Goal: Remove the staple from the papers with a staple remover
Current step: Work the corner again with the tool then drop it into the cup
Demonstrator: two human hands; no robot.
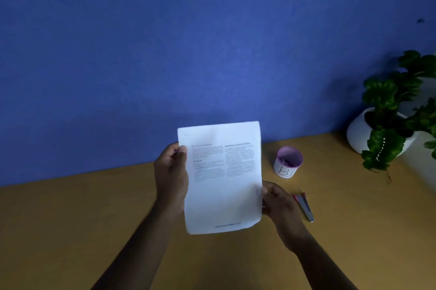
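Observation:
I hold a set of white printed papers (221, 178) upright above the wooden desk, text facing me. My left hand (171, 177) grips the papers' left edge, thumb on the front. My right hand (279, 207) holds the lower right edge. A small mark near the top left corner may be the staple (186, 135); it is too faint to be sure. The staple remover (304, 206), grey with red, lies on the desk just right of my right hand, untouched.
A small white cup with a purple rim (288, 162) and hand-written letters stands behind the remover. A potted green plant in a white pot (387, 122) is at the far right. The blue wall (165, 53) rises behind the wooden desk (70, 230).

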